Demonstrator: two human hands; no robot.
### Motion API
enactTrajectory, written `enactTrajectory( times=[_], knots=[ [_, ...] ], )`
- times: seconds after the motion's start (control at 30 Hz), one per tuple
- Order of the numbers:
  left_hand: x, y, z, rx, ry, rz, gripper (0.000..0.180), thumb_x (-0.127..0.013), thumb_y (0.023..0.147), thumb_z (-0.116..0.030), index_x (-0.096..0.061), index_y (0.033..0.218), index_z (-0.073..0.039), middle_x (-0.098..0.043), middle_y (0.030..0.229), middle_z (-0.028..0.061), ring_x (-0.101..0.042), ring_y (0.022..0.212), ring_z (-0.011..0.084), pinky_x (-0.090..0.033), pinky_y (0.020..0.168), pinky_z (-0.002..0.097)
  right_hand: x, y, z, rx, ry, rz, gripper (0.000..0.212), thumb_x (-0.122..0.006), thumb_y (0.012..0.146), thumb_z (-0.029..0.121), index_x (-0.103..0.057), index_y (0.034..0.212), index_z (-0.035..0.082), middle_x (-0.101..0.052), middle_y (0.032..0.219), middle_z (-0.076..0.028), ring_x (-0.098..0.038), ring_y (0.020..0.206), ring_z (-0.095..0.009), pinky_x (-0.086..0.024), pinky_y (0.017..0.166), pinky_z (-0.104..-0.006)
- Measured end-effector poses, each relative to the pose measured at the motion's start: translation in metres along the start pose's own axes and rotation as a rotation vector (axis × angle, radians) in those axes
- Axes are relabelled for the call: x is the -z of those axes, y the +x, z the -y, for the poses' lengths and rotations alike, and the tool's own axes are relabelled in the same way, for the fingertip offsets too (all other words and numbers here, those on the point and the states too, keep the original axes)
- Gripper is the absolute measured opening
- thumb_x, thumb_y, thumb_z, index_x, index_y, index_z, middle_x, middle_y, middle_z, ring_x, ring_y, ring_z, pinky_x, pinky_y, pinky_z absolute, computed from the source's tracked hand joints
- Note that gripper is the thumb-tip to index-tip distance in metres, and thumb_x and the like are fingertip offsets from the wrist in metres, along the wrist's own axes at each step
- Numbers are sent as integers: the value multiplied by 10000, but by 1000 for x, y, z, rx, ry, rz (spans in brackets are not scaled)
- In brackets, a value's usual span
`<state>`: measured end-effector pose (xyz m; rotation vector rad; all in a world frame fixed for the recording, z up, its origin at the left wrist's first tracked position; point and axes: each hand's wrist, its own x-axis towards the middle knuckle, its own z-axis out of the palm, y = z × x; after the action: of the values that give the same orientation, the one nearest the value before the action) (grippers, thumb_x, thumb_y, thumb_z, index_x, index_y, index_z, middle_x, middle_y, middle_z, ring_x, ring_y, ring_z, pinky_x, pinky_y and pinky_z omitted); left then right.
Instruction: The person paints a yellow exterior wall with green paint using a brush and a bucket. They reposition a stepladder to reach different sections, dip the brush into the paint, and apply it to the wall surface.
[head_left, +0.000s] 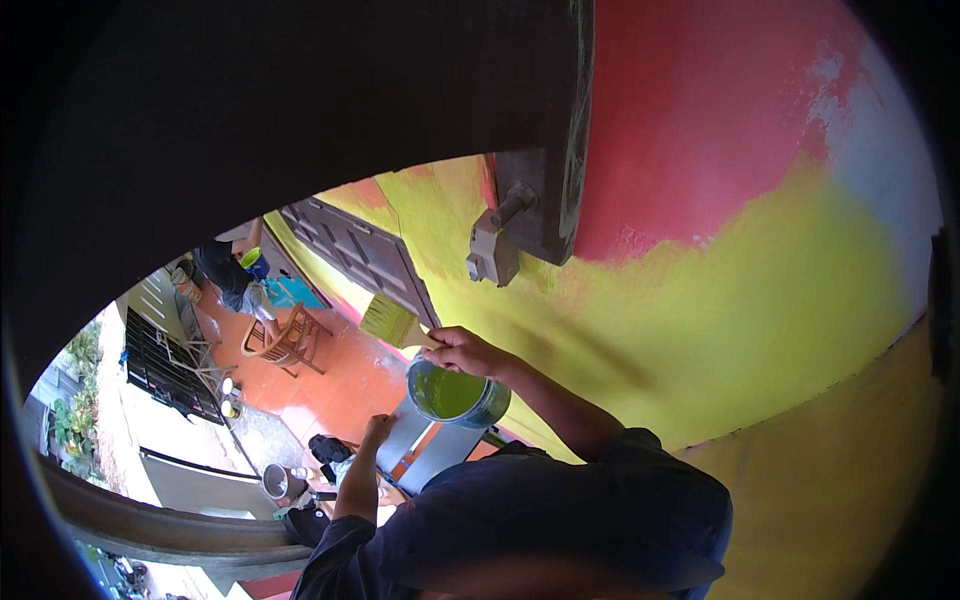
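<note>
My right hand (468,352) is closed round the handle of a wide paintbrush (388,322), its flat bristles coated yellow-green. The brush is raised just above and to the left of a paint bucket (495,408), which has yellow-green paint inside and smears on its wall. Below the bucket is a grey flat-topped stand (405,432) with a gap along its middle. My left hand (379,428) is at the stand's left edge, fingers curled and apparently gripping it; the fingertips are partly hidden. At my right, the wall (720,320) is freshly yellow-green below a pink area.
A grey metal box (492,250) juts out near a dark overhead panel (560,130). On the orange floor (340,390) stands a wooden chair (290,340), beside another person (222,270) with a blue bucket (255,264). A grey pail (278,482) and railing (170,365) are at left.
</note>
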<state>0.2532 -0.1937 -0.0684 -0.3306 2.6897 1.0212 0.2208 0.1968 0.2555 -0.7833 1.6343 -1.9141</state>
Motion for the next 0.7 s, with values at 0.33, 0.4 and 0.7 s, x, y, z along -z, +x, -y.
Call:
enactTrajectory(
  times=[0.33, 0.4, 0.7],
  knots=[
    [4, 4, 25, -47, 476, 106, 782, -282, 1038, -681, -707, 1069, -25, -696, 1191, 250, -626, 1203, 426, -437, 1043, 581, -29, 5, -31, 5, 107, -57, 170, -610, 1017, 208, -628, 1041, 40, -489, 723, 58, -437, 603, -38, -346, 555, -219],
    [8, -1, 26, -31, 669, 172, 762, -207, 1066, -637, -665, 1212, -46, -685, 1254, 228, -612, 1244, 413, -379, 1096, 627, -38, 10, -40, 2, 112, -31, 182, -623, 1004, 226, -626, 1013, 44, -487, 702, 59, -438, 593, -43, -346, 554, -230],
    [14, 14, 54, -87, 195, 174, 445, -472, 1068, -419, -682, 1239, -66, -720, 1190, 211, -673, 1126, 377, -515, 971, 462, -62, 19, -69, -83, 97, 55, 151, -583, 1040, 190, -585, 979, 52, -451, 722, 61, -399, 603, -34, -340, 563, -213]
  ],
)
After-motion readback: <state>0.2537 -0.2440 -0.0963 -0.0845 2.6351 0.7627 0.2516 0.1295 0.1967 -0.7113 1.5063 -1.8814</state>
